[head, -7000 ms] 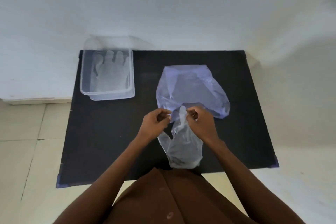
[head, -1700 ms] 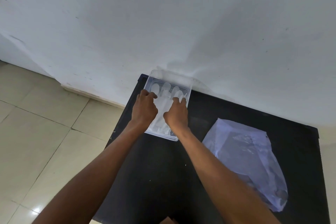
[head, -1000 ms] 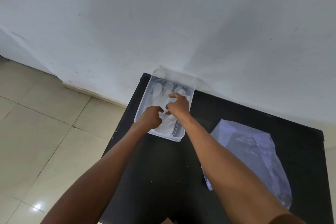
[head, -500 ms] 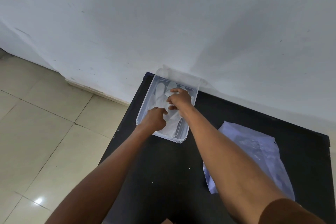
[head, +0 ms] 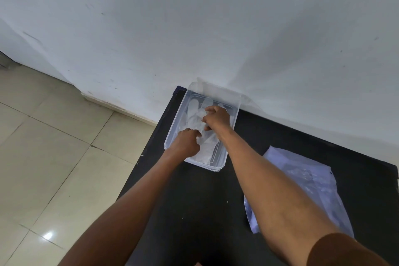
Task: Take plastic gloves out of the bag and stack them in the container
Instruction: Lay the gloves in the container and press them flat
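- Sitting at the far left corner of the black table, hard against the white wall, is a clear plastic container, rectangular and open at the top.
- Inside it lie translucent plastic gloves, flat on the bottom with their fingers pointing toward the wall; how many are stacked cannot be told.
- Both hands reach into the container. The left hand is low at the near end, knuckles up, fingers curled down onto the cuff part of the gloves.
- The right hand is farther in, over the palm part, fingers bent and pressing or pinching the plastic; whether it truly grips a fold cannot be told.
- The two hands are close, a little apart, one nearer and one farther along the same glove.
- A pale bluish plastic bag lies flat on the table to the right of the container, well apart from it, partly hidden behind the right forearm. Some crinkled clear plastic shows through it.
- A brown sleeve covers the right upper arm at the bottom edge.
- Beige floor tiles lie left of the table.
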